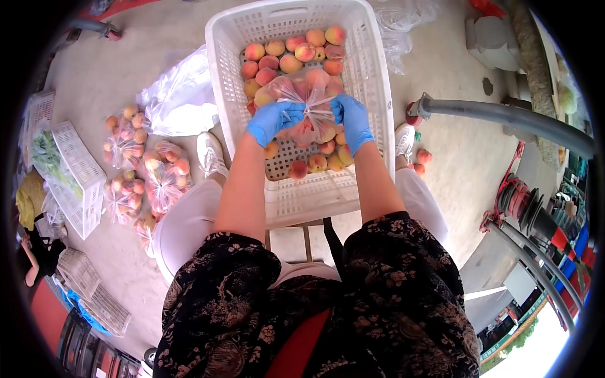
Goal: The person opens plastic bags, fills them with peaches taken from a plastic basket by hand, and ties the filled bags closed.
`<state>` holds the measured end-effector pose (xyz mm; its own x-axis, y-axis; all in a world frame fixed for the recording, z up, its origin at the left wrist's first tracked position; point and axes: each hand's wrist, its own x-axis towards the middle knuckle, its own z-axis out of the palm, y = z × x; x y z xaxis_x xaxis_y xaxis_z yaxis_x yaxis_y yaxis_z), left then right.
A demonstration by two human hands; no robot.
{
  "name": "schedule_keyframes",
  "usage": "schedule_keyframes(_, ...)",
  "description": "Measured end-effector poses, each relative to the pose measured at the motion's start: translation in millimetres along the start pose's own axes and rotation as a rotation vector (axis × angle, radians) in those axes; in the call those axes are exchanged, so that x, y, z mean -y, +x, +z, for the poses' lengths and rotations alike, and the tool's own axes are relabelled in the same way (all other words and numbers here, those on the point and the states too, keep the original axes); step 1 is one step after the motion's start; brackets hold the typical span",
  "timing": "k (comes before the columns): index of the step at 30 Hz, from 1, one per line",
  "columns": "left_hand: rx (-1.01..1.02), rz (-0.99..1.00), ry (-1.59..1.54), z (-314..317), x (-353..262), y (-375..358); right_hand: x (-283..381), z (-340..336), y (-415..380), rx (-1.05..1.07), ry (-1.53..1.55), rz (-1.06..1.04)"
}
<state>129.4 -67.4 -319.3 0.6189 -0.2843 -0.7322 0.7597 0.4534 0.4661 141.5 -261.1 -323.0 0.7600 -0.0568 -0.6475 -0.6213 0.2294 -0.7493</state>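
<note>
Now both blue-gloved hands are up over the white plastic crate (378, 82), working the neck of a clear bag of peaches (307, 94). Left hand (272, 120) is closed on the twisted plastic from the left, right hand (353, 120) is pinching it from the right, fingers curled tight on both. The gathered neck (318, 108) runs left to right between the two grips, roughly level, and the bag's full body bulges just beyond the fingers on the far side, over loose peaches (296, 50) in the crate. Neither hand looks nearer; they meet at the neck. Down on the concrete at the left lie tied bags of peaches (142, 170).
</note>
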Motion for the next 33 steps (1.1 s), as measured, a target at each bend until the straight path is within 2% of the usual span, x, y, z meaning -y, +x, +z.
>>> schedule_keyframes(2, 0.135, 0.04, 0.419, 22.6, -14.7, -16.3, 5.9, 20.9, -32.0, 0.172, -0.412, -0.325)
schedule_keyframes(3, 0.113, 0.031, 0.419, 33.8, -15.3, -22.0, 20.5, 28.4, -57.0, 0.276, -0.757, -0.352)
schedule_keyframes(5, 0.0, 0.02, 0.339, 57.8, -13.6, -44.9, 27.1, 29.9, -84.4, 0.383, -1.027, -0.638)
schedule_keyframes(6, -0.016, 0.077, 0.159, 55.2, -4.1, -46.1, 29.1, 26.8, -98.5, 0.43, -1.159, -0.779)
schedule_keyframes(9, -0.01, 0.22, -0.291, 21.2, 52.2, -21.3, 49.8, -2.3, -154.5, 0.39, -1.363, -0.842)
schedule_keyframes(12, -0.175, 0.29, -0.107, 48.0, 46.5, -41.8, 53.5, -44.5, -183.3, 0.251, -1.057, -0.953)
schedule_keyframes(15, -0.079, 0.458, 0.041, 78.5, 15.0, -51.5, 38.0, -90.6, -183.9, 0.151, -1.104, -0.422)
schedule_keyframes(18, -0.094, 0.549, 0.043, 102.1, -25.6, -86.8, 38.0, -100.4, -169.7, 0.281, -1.581, -0.421)
schedule_keyframes(19, -0.038, 0.599, 0.051, 102.7, -33.4, -101.4, 25.9, -103.7, -161.0, 0.284, -1.486, -0.564)
schedule_keyframes(22, 0.125, 0.803, 0.063, 99.0, -69.1, -160.8, 10.2, -92.4, -150.2, 0.571, -1.529, -0.58)
schedule_keyframes(23, 0.169, 0.881, 0.068, 101.3, -79.5, -192.5, 14.7, -82.9, -154.5, 0.722, -1.588, -0.403)
schedule_keyframes(26, 0.317, 1.06, 0.0, 97.6, -109.6, -291.6, -6.7, -70.4, -158.7, 0.918, -1.734, -0.206)
schedule_keyframes(27, 0.43, 1.138, 0.023, 90.1, -119.8, -324.0, -8.2, -61.1, -166.2, 0.973, -1.807, -0.092)
schedule_keyframes(28, 0.532, 1.209, 0.049, 81.2, -127.9, -358.2, -23.3, -59.4, -166.3, 0.97, -1.852, -0.062)
schedule_keyframes(29, 0.506, 1.273, 0.013, 86.1, -127.5, -396.8, -38.9, -59.5, -166.1, 0.966, -1.898, -0.032)
schedule_keyframes(30, 0.485, 1.34, -0.023, 90.7, -128.6, -434.0, -45.0, -57.7, -172.0, 0.938, -1.865, -0.09)
schedule_keyframes(32, 0.363, 1.502, 0.338, 75.9, -138.3, -491.6, -47.5, -63.3, -173.5, 0.889, -1.809, -0.139)
schedule_keyframes(33, 0.39, 1.549, 0.407, 67.1, -137.2, -520.1, -49.9, -63.5, -176.7, 0.858, -1.786, -0.153)
